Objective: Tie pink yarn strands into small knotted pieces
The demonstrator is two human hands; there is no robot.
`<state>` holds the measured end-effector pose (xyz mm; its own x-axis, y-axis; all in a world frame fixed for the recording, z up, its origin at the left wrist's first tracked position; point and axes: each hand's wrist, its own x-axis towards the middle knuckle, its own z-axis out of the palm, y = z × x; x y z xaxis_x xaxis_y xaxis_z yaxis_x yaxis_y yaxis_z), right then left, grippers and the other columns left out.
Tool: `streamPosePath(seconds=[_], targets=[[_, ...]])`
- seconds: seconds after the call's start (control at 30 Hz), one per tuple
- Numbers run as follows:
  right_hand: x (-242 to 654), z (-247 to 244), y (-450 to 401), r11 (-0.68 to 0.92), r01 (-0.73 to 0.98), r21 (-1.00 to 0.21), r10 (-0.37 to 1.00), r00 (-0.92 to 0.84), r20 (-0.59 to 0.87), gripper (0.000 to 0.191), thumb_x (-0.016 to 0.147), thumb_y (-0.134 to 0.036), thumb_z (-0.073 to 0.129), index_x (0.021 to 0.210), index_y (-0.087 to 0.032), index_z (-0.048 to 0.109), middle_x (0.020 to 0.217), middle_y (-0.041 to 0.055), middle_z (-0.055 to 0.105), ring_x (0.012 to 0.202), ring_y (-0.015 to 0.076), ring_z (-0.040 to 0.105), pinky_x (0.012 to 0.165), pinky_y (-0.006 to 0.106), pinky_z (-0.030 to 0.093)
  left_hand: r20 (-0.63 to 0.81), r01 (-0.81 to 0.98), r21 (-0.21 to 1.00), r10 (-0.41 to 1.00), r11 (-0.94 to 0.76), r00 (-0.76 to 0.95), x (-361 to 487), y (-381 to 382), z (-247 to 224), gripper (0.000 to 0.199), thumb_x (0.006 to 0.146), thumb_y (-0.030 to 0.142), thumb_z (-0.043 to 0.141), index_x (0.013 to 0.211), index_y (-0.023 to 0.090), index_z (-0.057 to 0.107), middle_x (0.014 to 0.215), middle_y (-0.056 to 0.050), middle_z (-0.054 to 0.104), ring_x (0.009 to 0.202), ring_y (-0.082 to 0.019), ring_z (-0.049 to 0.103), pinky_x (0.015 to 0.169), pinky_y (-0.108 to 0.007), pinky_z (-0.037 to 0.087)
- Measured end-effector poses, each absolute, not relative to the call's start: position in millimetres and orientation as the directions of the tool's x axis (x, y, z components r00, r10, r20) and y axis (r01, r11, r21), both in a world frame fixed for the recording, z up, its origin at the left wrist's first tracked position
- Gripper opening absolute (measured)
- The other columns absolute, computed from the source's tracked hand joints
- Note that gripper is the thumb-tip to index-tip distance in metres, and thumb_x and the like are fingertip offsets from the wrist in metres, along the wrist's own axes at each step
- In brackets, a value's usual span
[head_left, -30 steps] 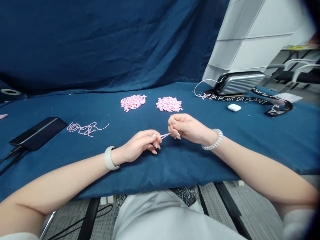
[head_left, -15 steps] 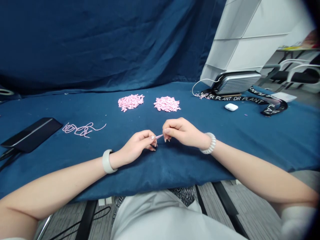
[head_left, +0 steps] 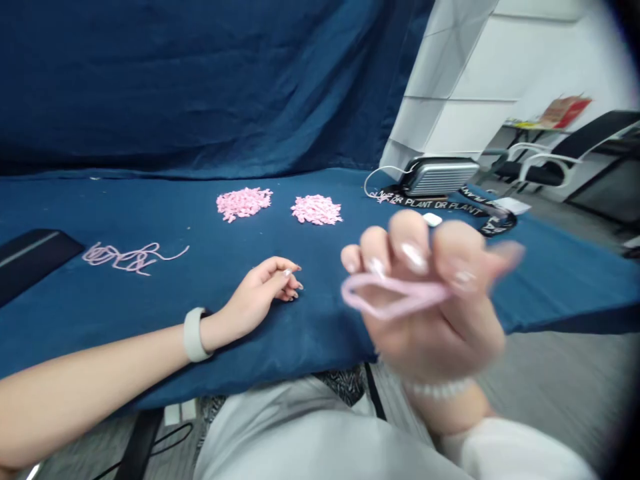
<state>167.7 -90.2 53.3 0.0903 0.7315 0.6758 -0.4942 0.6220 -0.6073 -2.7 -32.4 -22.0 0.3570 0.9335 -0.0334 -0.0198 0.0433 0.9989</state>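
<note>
My right hand (head_left: 430, 313) is raised close to the camera, palm toward me and somewhat blurred. Its thumb and index finger pinch one end of a pink cord loop (head_left: 390, 307), which lies across the palm. My left hand (head_left: 263, 287) rests low over the blue cloth, fingers loosely curled and thumb against the index finger. Nothing shows in its fingers. Beyond the hands lie two heaps of small pink pieces, a left heap (head_left: 244, 203) and a right heap (head_left: 317, 209). Tangled pink cord (head_left: 133, 257) lies to the left.
A dark flat case (head_left: 35, 263) sits at the left edge of the blue-covered table (head_left: 210, 300). At the back right are a ribbed silver box (head_left: 440, 178) with a white cable, a black lettered ribbon (head_left: 425, 202) and a white earbud case (head_left: 433, 219), partly hidden behind my right hand.
My hands have come apart. The right hand has lifted toward the camera with the pink cord and turned palm-inward; the left stays low. The view has shifted to the right.
</note>
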Motion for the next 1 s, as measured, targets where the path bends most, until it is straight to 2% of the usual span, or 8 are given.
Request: streamPosePath(seconds=[0.1,0.17,0.3,0.47,0.6,0.83,1.0], targets=[[144.4,51.2,-112.4,0.763,-0.566,-0.311,0.615,0.489,0.619,0.03,0.091,-0.033,0.039,0.063,-0.021,0.039,0.058,-0.0028,0.025,0.046,0.0094,0.03,0.047,0.025,0.034,-0.035,-0.014,0.999,0.936,0.043,0.351,-1.8,-31.2,-23.1,0.022,0.082,0.035,0.057,0.093,0.017,0.058,0.076,-0.001,0.063,0.067,-0.011,0.06,0.063,-0.023,0.046],[130.3,42.7,-111.9,0.778,-0.602,-0.18,0.59,0.602,0.538,0.03,0.091,-0.029,0.036,0.063,-0.02,0.035,0.057,-0.0033,0.021,0.044,0.0093,0.026,0.044,0.023,0.028,-0.033,-0.022,0.999,0.937,0.043,0.348,-1.3,-31.1,-22.8,0.021,0.082,0.035,0.057,0.092,0.017,0.058,0.075,0.0,0.063,0.066,-0.011,0.059,0.063,-0.023,0.046],[117.4,28.8,-95.2,0.625,-0.754,-0.201,0.733,0.478,0.484,0.035,0.092,-0.03,0.032,0.06,-0.018,0.023,0.053,-0.0042,0.015,0.04,0.009,0.021,0.039,0.023,0.022,-0.044,0.006,0.999,0.934,0.045,0.355,0.3,-32.3,-19.5,0.02,0.082,0.034,0.056,0.089,0.016,0.059,0.071,0.001,0.063,0.064,-0.01,0.058,0.062,-0.022,0.045],[118.9,25.1,-86.1,0.579,-0.781,-0.234,0.785,0.457,0.419,0.036,0.092,-0.03,0.03,0.062,-0.018,0.015,0.054,-0.0047,0.012,0.042,0.0089,0.017,0.041,0.023,0.023,-0.031,0.029,0.999,0.926,0.022,0.376,0.4,-31.2,-18.6,0.02,0.082,0.035,0.056,0.087,0.016,0.059,0.07,0.0,0.062,0.064,-0.011,0.057,0.063,-0.022,0.045],[118.1,22.5,-85.7,0.565,-0.773,-0.29,0.813,0.463,0.352,0.036,0.093,-0.031,0.029,0.064,-0.018,0.013,0.056,-0.0048,0.012,0.043,0.0088,0.018,0.043,0.023,0.024,-0.013,0.036,0.999,0.92,-0.001,0.392,0.4,-30.7,-18.2,0.019,0.082,0.034,0.054,0.083,0.016,0.06,0.069,0.0,0.061,0.064,-0.011,0.056,0.062,-0.023,0.045],[116.6,19.4,-85.0,0.472,-0.847,-0.245,0.869,0.401,0.29,0.036,0.093,-0.031,0.028,0.064,-0.017,0.013,0.056,-0.0049,0.014,0.045,0.0086,0.02,0.049,0.024,0.026,-0.017,0.071,0.997,0.921,-0.012,0.39,2.1,-32.2,-13.0,0.014,0.079,0.029,0.057,0.076,0.016,0.06,0.065,0.001,0.06,0.062,-0.011,0.055,0.062,-0.023,0.043],[116.3,19.3,-85.7,0.467,-0.837,-0.285,0.877,0.399,0.267,0.036,0.094,-0.032,0.027,0.064,-0.017,0.013,0.055,-0.0051,0.014,0.045,0.009,0.019,0.048,0.024,0.026,-0.008,0.09,0.995,0.912,-0.032,0.41,0.4,-32.1,-14.0,0.017,0.08,0.032,0.056,0.076,0.016,0.06,0.068,0.0,0.062,0.066,-0.013,0.056,0.064,-0.025,0.044]])
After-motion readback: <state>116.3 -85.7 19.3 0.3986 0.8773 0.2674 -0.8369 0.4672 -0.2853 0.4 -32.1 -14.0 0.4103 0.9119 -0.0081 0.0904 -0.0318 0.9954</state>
